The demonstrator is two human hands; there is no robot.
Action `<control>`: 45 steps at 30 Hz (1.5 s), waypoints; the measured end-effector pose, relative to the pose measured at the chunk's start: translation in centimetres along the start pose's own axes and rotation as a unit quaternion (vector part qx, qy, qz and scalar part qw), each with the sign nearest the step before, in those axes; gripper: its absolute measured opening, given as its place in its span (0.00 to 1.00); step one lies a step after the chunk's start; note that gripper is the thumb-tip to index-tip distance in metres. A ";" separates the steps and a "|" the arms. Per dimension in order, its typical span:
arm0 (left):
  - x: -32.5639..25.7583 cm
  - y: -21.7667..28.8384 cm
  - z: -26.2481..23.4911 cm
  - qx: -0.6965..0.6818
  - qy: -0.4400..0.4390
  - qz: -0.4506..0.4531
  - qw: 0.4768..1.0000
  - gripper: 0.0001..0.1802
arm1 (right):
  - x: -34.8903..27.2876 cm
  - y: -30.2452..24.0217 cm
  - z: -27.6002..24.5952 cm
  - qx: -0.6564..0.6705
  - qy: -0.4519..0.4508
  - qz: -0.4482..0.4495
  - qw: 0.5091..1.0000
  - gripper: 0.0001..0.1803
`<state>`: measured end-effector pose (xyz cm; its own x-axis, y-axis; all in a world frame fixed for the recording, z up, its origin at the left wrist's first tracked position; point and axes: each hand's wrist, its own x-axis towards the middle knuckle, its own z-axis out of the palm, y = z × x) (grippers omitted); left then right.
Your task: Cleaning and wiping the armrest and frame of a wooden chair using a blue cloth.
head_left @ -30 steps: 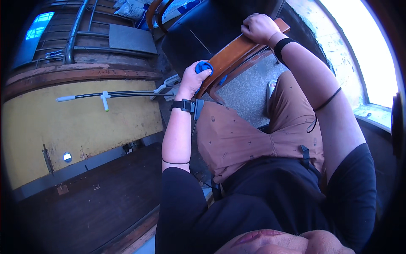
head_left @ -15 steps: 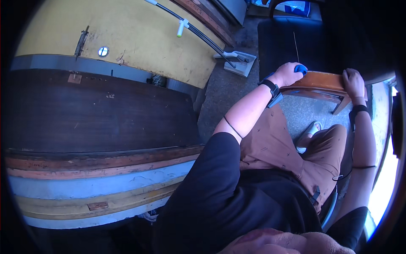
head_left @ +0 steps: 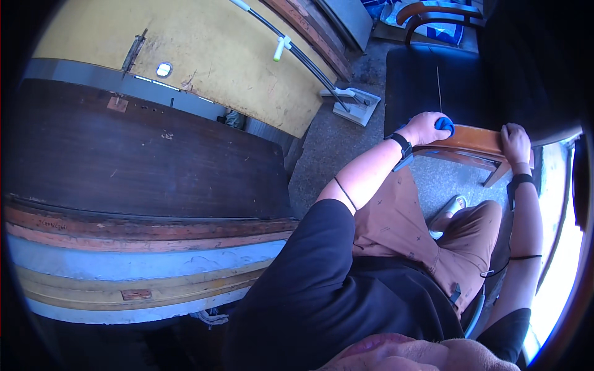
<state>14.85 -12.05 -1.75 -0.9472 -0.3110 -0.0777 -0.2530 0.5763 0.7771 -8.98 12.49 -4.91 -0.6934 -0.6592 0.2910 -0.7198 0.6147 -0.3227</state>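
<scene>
My left hand (head_left: 424,128) is closed around a bunched blue cloth (head_left: 443,126), which rests against the front end of a chair's varnished wooden armrest (head_left: 473,138). At the other end of that armrest, beside the backrest, my right hand (head_left: 515,143) has its fingers wrapped over the wood. The chair has a dark padded seat (head_left: 414,86) with a pale line across it. Its other curved wooden armrest (head_left: 436,8) shows at the top of the view. The palm side of both hands is hidden.
On my left lies a stack of door-like panels (head_left: 148,161), brown on top. Behind it leans a yellow panel (head_left: 204,43). A flat mop (head_left: 359,110) stands on the grey floor (head_left: 337,148) near the chair. Bright light enters at the right.
The view has tilted, so the chair and both hands sit slightly lower and more of the other armrest shows. Both hands keep their holds on the cloth and the armrest.
</scene>
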 end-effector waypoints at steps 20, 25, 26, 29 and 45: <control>-0.2 -1.5 2.4 0.094 0.186 0.083 0.974 0.11 | 0.1 0.4 0.4 0.003 -0.012 -0.029 1.000 0.18; -0.6 -1.6 2.2 0.083 0.170 0.081 0.979 0.13 | 0.0 0.2 0.4 0.055 0.005 -0.089 0.995 0.13; -0.6 -1.3 2.3 0.090 0.183 0.097 0.974 0.13 | -0.1 0.2 -0.1 0.047 -0.010 -0.088 0.995 0.13; -0.3 -0.6 1.8 0.060 0.179 0.106 0.976 0.12 | -0.4 0.6 -0.8 0.028 -0.037 -0.082 0.996 0.13; -3.9 0.9 -15.0 -0.156 0.291 -0.246 0.911 0.16 | 4.1 -3.5 -4.1 -0.057 -0.255 0.079 0.962 0.21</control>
<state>21.25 -21.68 8.58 -0.4468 -0.8741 -0.1908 -0.4648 0.0445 0.8843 -9.43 9.38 1.09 -0.7083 -0.6630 -0.2423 -0.6262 0.7486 -0.2178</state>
